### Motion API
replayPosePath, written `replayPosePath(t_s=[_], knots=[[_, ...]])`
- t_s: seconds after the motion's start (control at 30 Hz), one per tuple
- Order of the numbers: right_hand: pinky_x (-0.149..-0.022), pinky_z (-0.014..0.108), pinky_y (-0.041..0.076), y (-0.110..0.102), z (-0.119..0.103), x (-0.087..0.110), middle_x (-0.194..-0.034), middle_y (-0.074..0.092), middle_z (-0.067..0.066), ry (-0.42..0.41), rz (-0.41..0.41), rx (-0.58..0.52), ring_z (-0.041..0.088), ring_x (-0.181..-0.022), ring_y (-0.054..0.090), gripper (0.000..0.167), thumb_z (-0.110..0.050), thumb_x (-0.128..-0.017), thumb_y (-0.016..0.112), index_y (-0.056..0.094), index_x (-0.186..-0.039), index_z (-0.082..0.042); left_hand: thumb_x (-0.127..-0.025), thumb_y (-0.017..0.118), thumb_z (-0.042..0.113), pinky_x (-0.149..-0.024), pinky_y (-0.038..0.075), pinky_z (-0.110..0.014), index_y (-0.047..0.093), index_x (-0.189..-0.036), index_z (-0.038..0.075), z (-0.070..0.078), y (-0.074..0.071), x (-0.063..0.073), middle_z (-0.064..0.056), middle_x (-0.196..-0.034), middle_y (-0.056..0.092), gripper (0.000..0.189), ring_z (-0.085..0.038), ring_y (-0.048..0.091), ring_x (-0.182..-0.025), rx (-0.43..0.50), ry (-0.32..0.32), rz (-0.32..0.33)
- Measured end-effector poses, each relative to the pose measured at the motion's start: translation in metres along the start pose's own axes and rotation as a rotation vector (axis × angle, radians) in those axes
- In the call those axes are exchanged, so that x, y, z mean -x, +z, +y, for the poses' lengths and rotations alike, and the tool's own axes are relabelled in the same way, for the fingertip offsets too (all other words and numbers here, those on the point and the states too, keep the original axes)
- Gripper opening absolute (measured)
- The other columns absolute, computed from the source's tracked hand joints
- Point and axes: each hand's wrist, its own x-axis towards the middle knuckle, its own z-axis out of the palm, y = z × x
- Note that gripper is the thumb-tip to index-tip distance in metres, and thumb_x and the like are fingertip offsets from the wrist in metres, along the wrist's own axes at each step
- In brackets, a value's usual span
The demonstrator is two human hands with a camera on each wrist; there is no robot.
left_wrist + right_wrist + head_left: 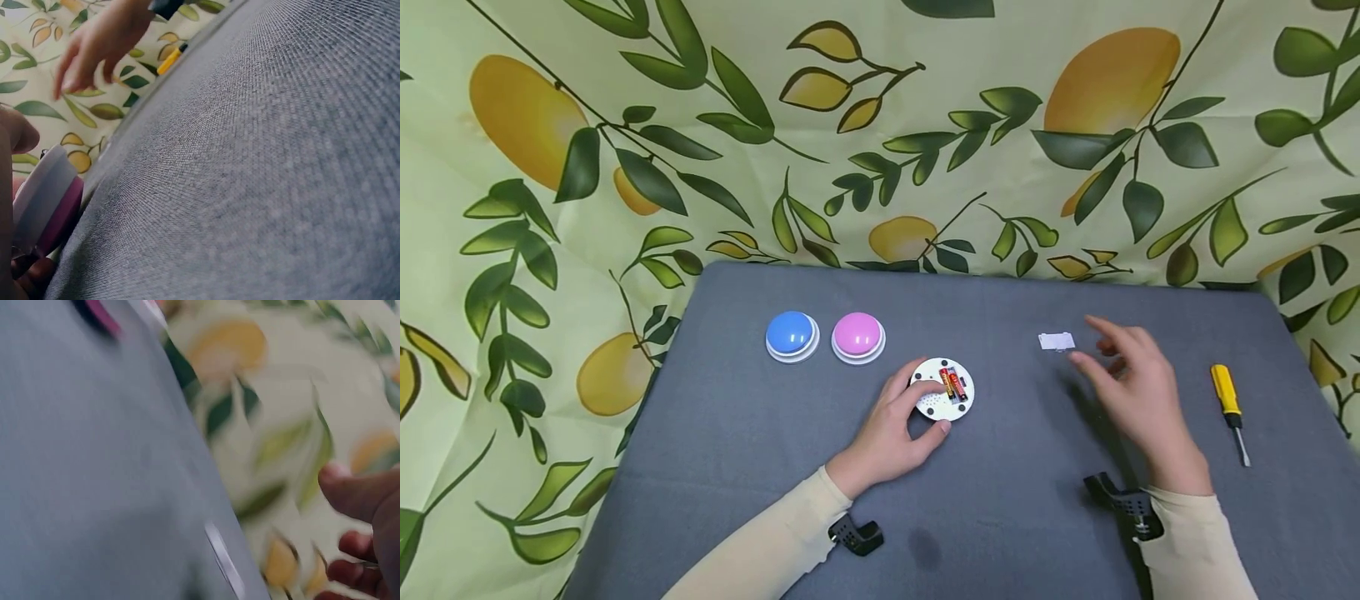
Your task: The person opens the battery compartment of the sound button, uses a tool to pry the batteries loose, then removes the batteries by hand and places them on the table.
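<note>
My left hand (891, 421) grips a round push button (934, 407) turned underside up, thumb at its near rim and a fingertip by the open battery slot. Two red-and-black batteries (953, 385) lie side by side in that slot. From the left wrist view, the button's magenta dome (61, 219) faces down under its white base. To the right, my right hand (1138, 392) hovers over the table with its fingers loosely bent and thumb apart from them. Just left of its fingertips lies a small white battery cover (1057, 341), which also shows in the right wrist view (225, 559).
A blue push button (792, 335) and a pink push button (857, 337) stand dome up at the back left. On the right lies a yellow-handled screwdriver (1228, 408). Behind the grey table (985, 517) hangs a leaf-and-fruit patterned cloth (985, 192).
</note>
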Motion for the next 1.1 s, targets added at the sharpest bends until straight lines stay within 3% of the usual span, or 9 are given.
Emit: replayPosePath(t_s=[0.17,0.37,0.47,0.83,1.1], knots=[[-0.080,0.030,0.049,0.042,-0.036,0.006,-0.119,0.071,0.015,-0.236,-0.140,-0.180,0.027,-0.094,0.063,0.060,0.006,-0.084,0.090,0.071,-0.140,-0.004,-0.095,0.082,0.028,-0.124,0.036,-0.055,0.066,-0.134,0.013,0.001,-0.002,0.000,-0.019,-0.170,0.039,0.045,-0.034,0.039,-0.156,-0.004,-0.023,-0.037],[-0.111,0.035,0.045,0.073,-0.052,0.016,-0.141,0.069,0.005,-0.342,-0.334,-0.232,0.027,-0.131,0.060,0.057,-0.004,-0.090,0.089,0.070,-0.144,-0.010,-0.095,0.085,0.032,-0.123,0.037,-0.059,0.063,-0.133,0.015,0.001,0.000,-0.002,-0.018,-0.173,0.035,0.047,-0.035,0.037,-0.157,-0.009,-0.051,-0.070],[-0.113,0.037,0.044,0.078,-0.052,0.019,-0.143,0.067,0.006,-0.375,-0.377,-0.234,0.028,-0.134,0.058,0.055,-0.008,-0.091,0.089,0.071,-0.143,-0.010,-0.095,0.085,0.033,-0.122,0.038,-0.060,0.062,-0.132,0.016,0.002,0.000,-0.002,-0.017,-0.173,0.035,0.047,-0.035,0.038,-0.157,-0.010,-0.056,-0.077],[-0.096,0.039,0.048,0.083,-0.053,0.021,-0.130,0.064,0.005,-0.414,-0.370,-0.200,0.023,-0.119,0.058,0.050,-0.009,-0.090,0.090,0.076,-0.138,-0.011,-0.093,0.090,0.034,-0.122,0.039,-0.059,0.061,-0.128,0.016,0.002,0.000,-0.004,-0.014,-0.172,0.038,0.049,-0.032,0.040,-0.156,-0.022,-0.073,-0.077],[-0.097,0.045,0.049,0.083,-0.056,0.021,-0.135,0.065,0.010,-0.466,-0.329,-0.182,0.029,-0.125,0.058,0.040,-0.011,-0.094,0.087,0.079,-0.133,-0.010,-0.093,0.089,0.033,-0.122,0.040,-0.056,0.061,-0.126,0.017,0.002,0.000,-0.004,-0.015,-0.172,0.038,0.047,-0.032,0.041,-0.156,-0.027,-0.064,-0.069]])
